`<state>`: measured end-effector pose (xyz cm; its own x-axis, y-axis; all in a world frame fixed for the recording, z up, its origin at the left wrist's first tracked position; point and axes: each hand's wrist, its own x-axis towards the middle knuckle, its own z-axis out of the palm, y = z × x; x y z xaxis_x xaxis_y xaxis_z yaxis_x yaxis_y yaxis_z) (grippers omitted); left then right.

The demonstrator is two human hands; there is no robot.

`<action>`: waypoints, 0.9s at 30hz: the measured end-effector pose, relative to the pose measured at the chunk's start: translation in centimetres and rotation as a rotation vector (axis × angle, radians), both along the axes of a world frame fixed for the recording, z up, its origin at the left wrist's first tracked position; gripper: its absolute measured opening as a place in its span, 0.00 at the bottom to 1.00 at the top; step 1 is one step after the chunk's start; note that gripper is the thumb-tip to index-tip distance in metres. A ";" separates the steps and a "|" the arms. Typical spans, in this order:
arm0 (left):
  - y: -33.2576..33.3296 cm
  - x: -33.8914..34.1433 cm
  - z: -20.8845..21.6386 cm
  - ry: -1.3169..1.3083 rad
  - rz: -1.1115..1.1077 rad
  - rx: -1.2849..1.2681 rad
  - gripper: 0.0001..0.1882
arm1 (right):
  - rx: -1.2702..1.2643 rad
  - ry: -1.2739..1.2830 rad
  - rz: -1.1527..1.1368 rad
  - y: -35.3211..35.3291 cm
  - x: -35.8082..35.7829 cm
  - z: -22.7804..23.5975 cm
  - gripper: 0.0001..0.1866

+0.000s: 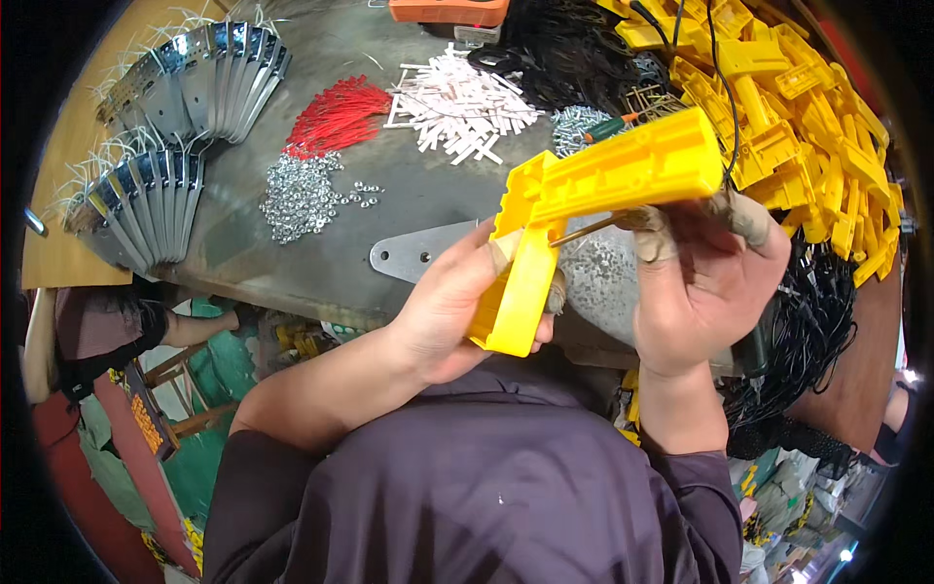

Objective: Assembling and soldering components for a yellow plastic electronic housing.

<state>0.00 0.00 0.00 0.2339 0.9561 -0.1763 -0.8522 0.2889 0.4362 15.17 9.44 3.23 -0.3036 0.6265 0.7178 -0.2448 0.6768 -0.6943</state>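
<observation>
My left hand (457,302) grips a yellow plastic housing (530,282), an L-shaped shell with a long ribbed handle reaching up to the right. Its thumb presses on the near side, and the other fingers go behind. Between the fingertips of my right hand (705,268) is a thin brownish metal rod (589,230), its tip at a side wall of the housing near the corner. The fingers of that hand also lie close under the handle's far end; whether they touch it I cannot tell. Coverings wrap several fingertips.
A flat metal plate (428,251) lies behind my left hand. Beyond are nuts (297,195), red wires (341,112), white sleeves (462,102), screws (579,127) and a screwdriver (608,127). Yellow housings (778,117) heap at right; metal blades (204,88) fan out at left. Black cables (812,341) hang at right.
</observation>
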 end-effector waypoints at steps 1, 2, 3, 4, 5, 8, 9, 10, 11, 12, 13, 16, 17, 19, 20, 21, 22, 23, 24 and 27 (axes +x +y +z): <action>0.0 0.4 0.4 0.063 0.050 -0.040 0.22 | -0.004 -0.019 -0.055 0.0 0.0 0.0 0.25; 0.0 0.6 0.5 0.124 0.100 -0.081 0.22 | -0.008 -0.038 -0.109 0.0 0.0 -0.1 0.25; 0.0 0.6 0.7 0.123 0.107 -0.079 0.22 | -0.005 -0.039 -0.101 0.0 0.0 -0.1 0.25; 0.0 0.7 0.8 0.125 0.118 -0.118 0.23 | 0.027 -0.050 -0.018 0.0 -0.1 -0.1 0.23; 0.0 0.7 0.9 0.126 0.129 -0.157 0.23 | 0.058 -0.060 0.066 0.0 -0.1 0.0 0.21; -0.2 0.5 0.4 0.131 0.113 -0.138 0.24 | 0.123 -0.217 -0.015 -0.6 -0.6 0.1 0.14; -0.3 0.5 0.4 0.129 0.119 -0.138 0.24 | 0.129 -0.275 -0.084 -0.8 -0.8 -0.1 0.11; -0.4 0.6 0.4 0.131 0.130 -0.131 0.24 | -0.033 -0.182 -0.044 -1.0 -0.8 -0.6 0.11; -0.5 0.6 0.4 0.133 0.140 -0.124 0.25 | -0.032 -0.183 -0.039 -1.0 -0.9 -0.2 0.11; -0.6 0.5 0.5 0.132 0.145 -0.125 0.25 | 0.154 -0.304 0.002 -0.9 -1.1 0.6 0.13; -0.6 0.4 0.7 0.120 0.139 -0.071 0.26 | 0.341 -0.423 0.042 -0.7 -1.2 1.0 0.15; 0.0 -0.4 0.8 0.239 0.153 -0.006 0.27 | -0.227 -0.220 0.216 0.7 0.1 1.4 0.21; 0.5 -0.8 0.9 0.369 0.165 0.009 0.28 | -0.822 0.033 0.377 1.1 0.8 2.5 0.29; 2.0 -1.7 0.8 0.567 0.199 0.079 0.29 | -0.806 -0.219 0.678 3.3 1.5 4.4 0.36; 2.8 -2.5 0.3 1.052 0.391 0.307 0.36 | -0.889 -0.344 0.624 2.7 1.2 5.4 0.38; 2.7 -2.9 0.0 1.533 0.584 0.546 0.44 | -0.898 -0.460 0.628 2.7 0.9 6.2 0.40; 2.7 -3.0 0.1 1.529 0.569 0.542 0.44 | -0.937 -0.536 0.638 2.9 1.0 7.1 0.41; 2.8 -3.1 0.5 1.392 0.477 0.587 0.47 | -0.975 -0.611 0.649 3.1 1.2 7.4 0.42; 3.1 -3.1 0.8 1.252 0.391 0.633 0.50 | -0.983 -0.607 0.640 3.0 1.8 7.2 0.42; 2.7 -4.0 -0.7 1.499 0.206 0.598 0.61 | -0.749 -0.637 0.405 2.2 4.3 6.0 0.40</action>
